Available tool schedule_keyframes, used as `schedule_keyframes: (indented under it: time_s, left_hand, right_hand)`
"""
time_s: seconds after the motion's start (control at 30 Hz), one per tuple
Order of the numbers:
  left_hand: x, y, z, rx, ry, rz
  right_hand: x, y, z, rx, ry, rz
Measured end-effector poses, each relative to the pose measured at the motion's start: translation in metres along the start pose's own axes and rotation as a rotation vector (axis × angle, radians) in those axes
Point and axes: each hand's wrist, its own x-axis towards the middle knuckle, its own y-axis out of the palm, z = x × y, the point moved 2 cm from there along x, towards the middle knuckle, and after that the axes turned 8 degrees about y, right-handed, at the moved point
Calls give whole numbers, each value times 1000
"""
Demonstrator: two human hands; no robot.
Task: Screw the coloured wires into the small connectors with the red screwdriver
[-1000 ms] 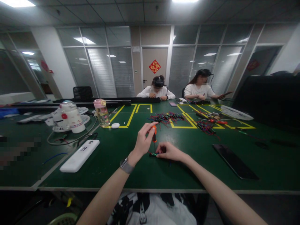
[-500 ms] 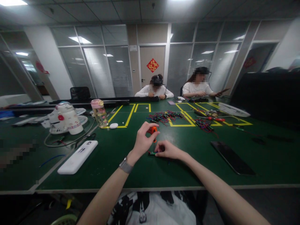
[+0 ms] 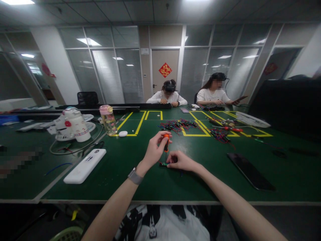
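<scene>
My left hand (image 3: 157, 147) is closed around the orange-and-black handle of a small screwdriver (image 3: 166, 144), which stands upright with its thin shaft pointing down. Below it lies a small green circuit board (image 3: 164, 164) with a dark block at its left end. My right hand (image 3: 179, 160) pinches the board's right end against the table; its fingertips hide part of it. The shaft's tip comes down at the board, but whether it sits in a screw is too small to tell. A bit of blue wire shows under my right hand.
Wired boards (image 3: 178, 125) lie heaped ahead, with another bundle (image 3: 220, 135) to the right beside a red-handled tool (image 3: 233, 129). A white power bank (image 3: 85, 166) lies left, a black phone (image 3: 250, 171) right. A bottle (image 3: 108, 120) and white jug (image 3: 76, 125) stand left. Two people sit opposite.
My left fingers have shifted on the screwdriver's handle, showing more of it. My right hand stays on the board. The whole view has shifted slightly.
</scene>
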Motion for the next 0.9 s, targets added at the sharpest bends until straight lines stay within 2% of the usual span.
schedule_keyframes:
  time_s: [0.1,0.27,0.4,0.5,0.63,0.77,0.9]
  left_hand:
    - [0,-2,4,30,-2,-44]
    - [0,-5,2,228,93,-81]
    - [0,-4,-4,323,180,-32]
    - [0,-2,-7,251,190,27]
    - [-1,0,-5,114,138,38]
    - [-1,0,-2,48,67,-6]
    - [-1,-3,0,131,88,-87]
  right_hand:
    - [0,0,-1,-1,-3,-2]
    - [0,0,-1,-3,-6,4]
    - [0,0,-1,-2,-5,1]
    - [1,0,-1,-17,-15,-3]
    - [0,0,-1,-17,-21,5]
    - [-1,0,1,-3,-11,3]
    - [-2,-1,3,-10,-9,1]
